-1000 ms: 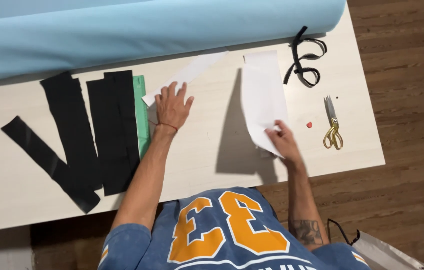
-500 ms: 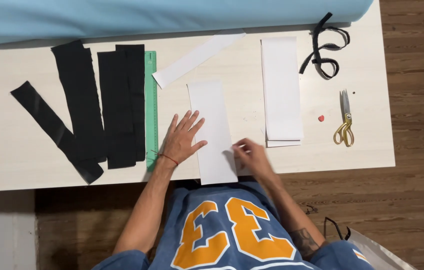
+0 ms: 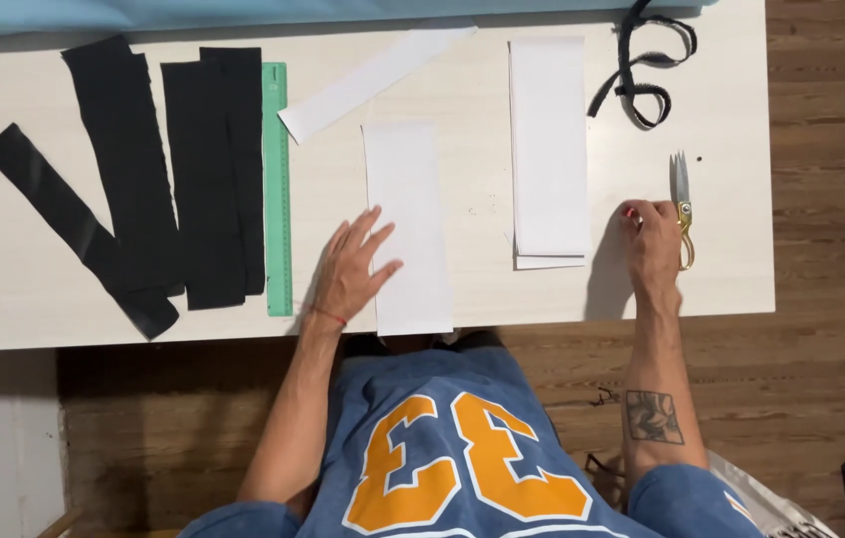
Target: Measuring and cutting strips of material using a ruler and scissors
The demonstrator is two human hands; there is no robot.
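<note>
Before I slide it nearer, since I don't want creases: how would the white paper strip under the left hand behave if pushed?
The white paper strip lies thin and flat, so it is probably light and would slide easily. The left hand pins only its near edge; pushing there might buckle it. Its near end sits at the table edge, so it could droop or slip off.

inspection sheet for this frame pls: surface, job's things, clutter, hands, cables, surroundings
Surface: pale wood-grain table, a light blue fabric roll along its far edge.
Job's things: white paper strip flat at the near edge; gold-handled scissors lying closed; small red object, kind unclear.
Clutter: black fabric strips, green ruler, slanted white strip, stack of white strips, black strap loop.
Hands: left hand flat, fingers on the paper strip's left edge; right hand beside the scissors, fingertips at the red object, grip unclear.
Cables: nothing seen.
Surroundings: dark wood floor.
</note>
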